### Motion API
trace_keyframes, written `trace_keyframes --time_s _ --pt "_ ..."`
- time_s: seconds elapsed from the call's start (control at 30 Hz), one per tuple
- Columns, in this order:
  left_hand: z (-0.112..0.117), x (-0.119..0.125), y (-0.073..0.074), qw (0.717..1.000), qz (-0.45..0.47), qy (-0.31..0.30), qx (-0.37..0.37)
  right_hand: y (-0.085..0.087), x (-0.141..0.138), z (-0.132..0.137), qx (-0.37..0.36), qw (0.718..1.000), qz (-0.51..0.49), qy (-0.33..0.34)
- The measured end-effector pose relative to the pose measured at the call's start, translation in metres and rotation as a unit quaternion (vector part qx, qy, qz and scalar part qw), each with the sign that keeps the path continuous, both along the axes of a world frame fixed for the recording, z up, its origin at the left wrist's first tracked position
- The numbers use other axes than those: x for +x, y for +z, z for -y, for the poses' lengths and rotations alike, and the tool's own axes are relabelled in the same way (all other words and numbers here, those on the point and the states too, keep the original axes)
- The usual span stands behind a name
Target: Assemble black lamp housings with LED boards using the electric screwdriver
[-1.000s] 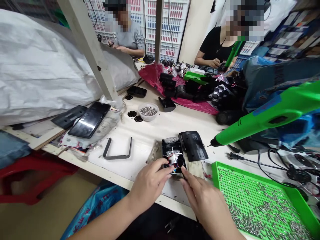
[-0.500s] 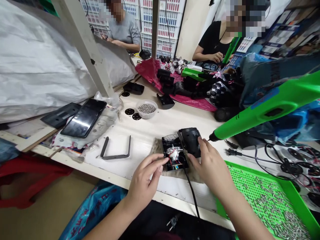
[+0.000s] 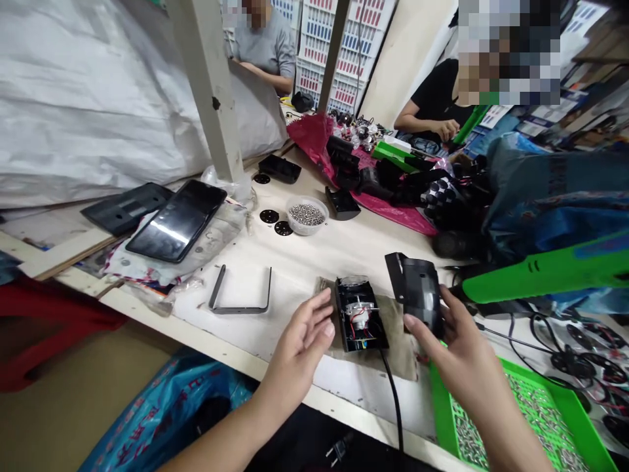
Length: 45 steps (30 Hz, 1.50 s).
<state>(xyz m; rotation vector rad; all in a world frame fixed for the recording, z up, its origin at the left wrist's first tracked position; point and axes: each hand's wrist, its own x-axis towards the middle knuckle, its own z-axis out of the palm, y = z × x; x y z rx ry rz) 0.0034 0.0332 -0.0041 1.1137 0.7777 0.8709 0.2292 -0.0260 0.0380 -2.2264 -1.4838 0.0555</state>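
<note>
Open housing [image 3: 360, 314], black, lying flat on a brown pad [image 3: 398, 347] near the table's [image 3: 295, 275] front edge, its red and other coloured wires [image 3: 354, 319] exposed. The right hand [image 3: 466, 351] is closed around the lower edge of a black cover [image 3: 417, 292], holding it just right of the housing and clear of it. The left hand [image 3: 304, 334] is open, palm turned inward, its fingers [image 3: 324, 321] just beside the housing's left side, holding nothing.

Risks (judged): the cover's edge could snag or pinch the loose wires if lowered carelessly. A pull on the cord [image 3: 396, 406], which runs from the housing over the front edge, could drag the housing off the pad.

Room: bare table lies left of the pad, up to a bent metal bracket [image 3: 240, 310]. The right side is tighter: a green screwdriver [image 3: 540, 278] lies close behind the cover, and a green tray [image 3: 439, 406] of screws sits below the right hand. A bowl [image 3: 319, 227] of steel balls stands farther back.
</note>
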Motion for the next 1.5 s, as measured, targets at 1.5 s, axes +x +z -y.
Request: trace_keyframes --time_s 1.5 --pt "0.001 0.057 0.017 0.963 0.182 0.003 -0.200 -0.016 -0.078 0.031 0.069 0.992 0.100 0.044"
